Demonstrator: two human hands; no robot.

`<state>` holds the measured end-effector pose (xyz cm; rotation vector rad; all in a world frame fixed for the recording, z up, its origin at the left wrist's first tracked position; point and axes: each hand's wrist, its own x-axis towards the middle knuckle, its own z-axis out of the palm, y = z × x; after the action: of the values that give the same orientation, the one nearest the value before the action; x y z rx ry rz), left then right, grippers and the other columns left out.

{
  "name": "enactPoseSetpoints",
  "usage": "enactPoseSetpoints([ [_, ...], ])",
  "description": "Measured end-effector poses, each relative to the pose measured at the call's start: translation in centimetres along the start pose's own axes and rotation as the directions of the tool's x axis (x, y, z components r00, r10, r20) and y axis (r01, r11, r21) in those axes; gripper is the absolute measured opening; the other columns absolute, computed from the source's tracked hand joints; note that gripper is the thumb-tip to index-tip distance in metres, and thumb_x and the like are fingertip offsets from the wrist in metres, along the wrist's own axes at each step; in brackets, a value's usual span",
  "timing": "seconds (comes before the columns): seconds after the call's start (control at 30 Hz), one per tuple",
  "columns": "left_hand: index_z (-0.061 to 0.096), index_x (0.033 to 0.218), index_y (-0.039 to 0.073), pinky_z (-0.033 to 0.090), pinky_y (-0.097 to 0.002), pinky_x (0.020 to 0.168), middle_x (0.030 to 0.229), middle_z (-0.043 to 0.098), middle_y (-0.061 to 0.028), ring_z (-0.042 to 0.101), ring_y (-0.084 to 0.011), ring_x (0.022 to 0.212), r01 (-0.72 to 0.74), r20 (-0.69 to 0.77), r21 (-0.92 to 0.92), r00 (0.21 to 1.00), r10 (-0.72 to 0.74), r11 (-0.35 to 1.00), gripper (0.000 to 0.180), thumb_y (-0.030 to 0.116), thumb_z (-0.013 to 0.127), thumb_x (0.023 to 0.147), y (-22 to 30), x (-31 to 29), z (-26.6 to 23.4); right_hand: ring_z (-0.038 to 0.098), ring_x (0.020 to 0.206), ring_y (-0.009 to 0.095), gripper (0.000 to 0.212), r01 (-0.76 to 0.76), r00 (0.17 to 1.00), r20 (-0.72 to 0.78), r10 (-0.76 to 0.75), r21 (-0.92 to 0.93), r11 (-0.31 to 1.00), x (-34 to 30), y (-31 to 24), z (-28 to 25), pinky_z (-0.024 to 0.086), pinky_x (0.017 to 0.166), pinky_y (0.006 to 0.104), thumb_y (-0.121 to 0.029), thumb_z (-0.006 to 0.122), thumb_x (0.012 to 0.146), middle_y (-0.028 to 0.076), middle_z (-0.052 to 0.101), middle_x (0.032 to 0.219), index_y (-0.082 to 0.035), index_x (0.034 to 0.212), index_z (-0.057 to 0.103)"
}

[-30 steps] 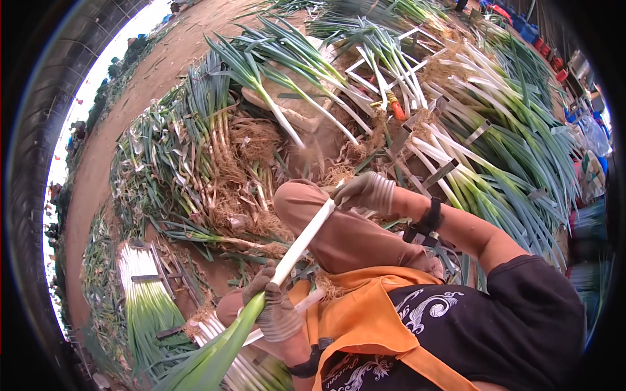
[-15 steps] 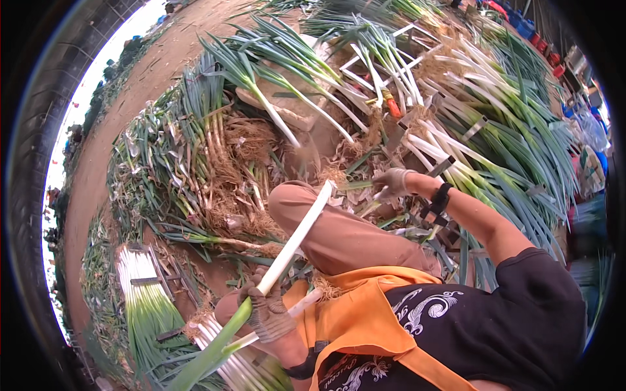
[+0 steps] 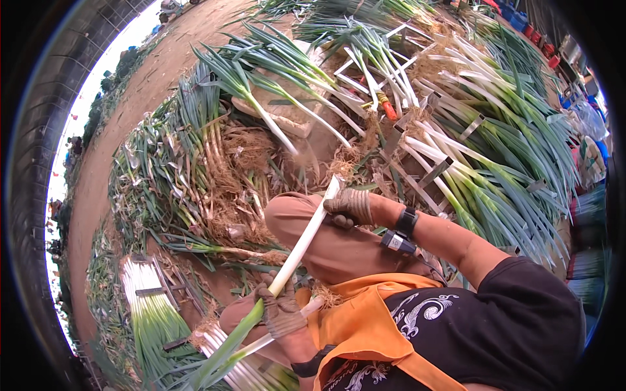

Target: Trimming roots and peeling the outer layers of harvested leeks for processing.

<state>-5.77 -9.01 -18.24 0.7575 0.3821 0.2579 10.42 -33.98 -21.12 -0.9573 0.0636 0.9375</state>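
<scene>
In my gloved left hand (image 3: 282,315) a long green onion (image 3: 303,243) slants across my lap, green leaves down to the lower left, white shaft and roots up and away. A second green onion (image 3: 313,305) lies beneath it by the same hand, root end toward my apron; whether the hand grips it too, I cannot tell. Close to the upper root end, my gloved right hand (image 3: 352,207) is curled against the white shaft, fingers bent. A dark boxy device (image 3: 398,242) sits below that wrist.
A heap of untrimmed green onions with brown roots (image 3: 251,153) lies ahead left. White-stalked bundles (image 3: 469,156) fill the right. At lower left, cleaned onions (image 3: 147,293) rest in a metal frame (image 3: 173,287). An orange-handled tool (image 3: 388,107) lies ahead, near a pale block (image 3: 287,120).
My right hand has come in from the right, away from a strip of green leaf, to the onion's root end. My left hand keeps its hold, shifted slightly.
</scene>
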Motion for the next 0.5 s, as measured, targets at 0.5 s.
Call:
enactPoseSetpoints([
  [0.5,0.055,0.092,0.005,0.047,-0.0489,0.092,0.106,0.054,-0.0114,0.051,-0.0275,0.105,-0.09,0.092,-0.098,0.991,0.099,0.991,0.015,0.015,0.062,0.084,1.3,-0.4,0.0,0.05,0.05,0.012,0.017,0.708,0.706,-0.636,-0.312,0.63,0.318,2.7,-9.4,-12.6,0.045,0.045,0.0214,-0.02,0.059,0.087,0.0,0.052,0.062,-0.008,0.08,0.05],
])
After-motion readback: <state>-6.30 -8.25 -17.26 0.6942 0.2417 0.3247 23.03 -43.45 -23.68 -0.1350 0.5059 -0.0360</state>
